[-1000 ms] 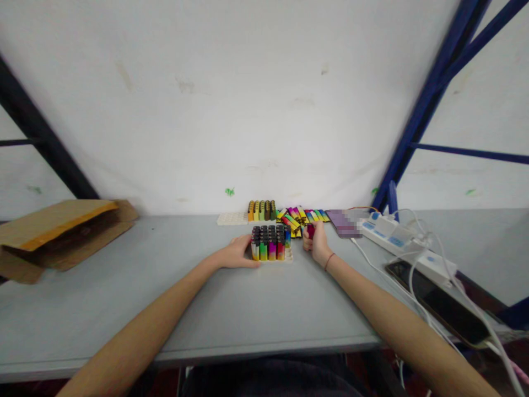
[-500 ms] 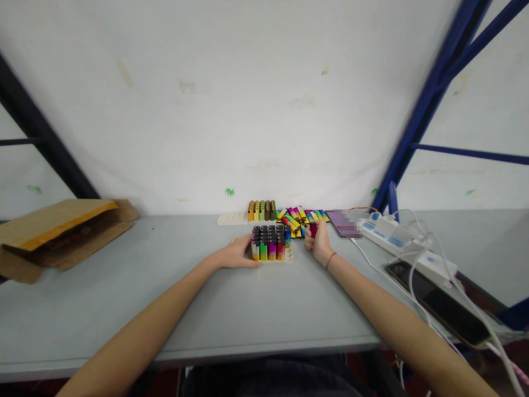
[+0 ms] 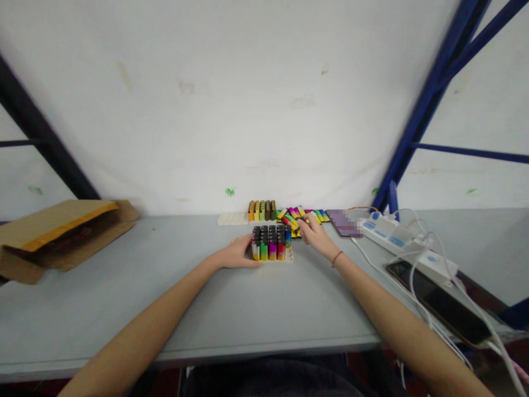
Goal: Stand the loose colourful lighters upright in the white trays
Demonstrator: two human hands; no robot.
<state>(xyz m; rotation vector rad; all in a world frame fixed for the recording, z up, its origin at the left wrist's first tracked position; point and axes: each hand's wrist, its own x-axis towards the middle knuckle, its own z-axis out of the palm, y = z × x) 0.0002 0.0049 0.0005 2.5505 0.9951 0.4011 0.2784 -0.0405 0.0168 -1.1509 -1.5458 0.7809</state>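
Note:
Colourful lighters with black tops [image 3: 268, 242] stand upright in rows in a white holed tray [image 3: 289, 257] in front of me. My left hand [image 3: 238, 253] grips the tray's left side, its thumb at the front corner and the other fingers behind. Right of the tray, my right hand [image 3: 313, 231] is closed with curled fingers beside a loose pile of lighters [image 3: 291, 220]. The lighter in it is mostly hidden by the fingers. Behind stands a second group of lighters [image 3: 262, 210], orange to dark green, beside a white tray part with bare holes [image 3: 232, 219].
An open brown cardboard box [image 3: 66, 226] lies at the left. At the right are a purple-screened phone [image 3: 341, 221], a white power strip [image 3: 413, 245] with cables and a dark phone [image 3: 440, 300]. A white wall [image 3: 264, 110] and blue frame bars [image 3: 417, 121] bound the table.
My right hand has turned, its fingers now pointing left toward the tray and pile. The dark red lighter that showed in it is now mostly hidden. My left hand and tray have stayed put.

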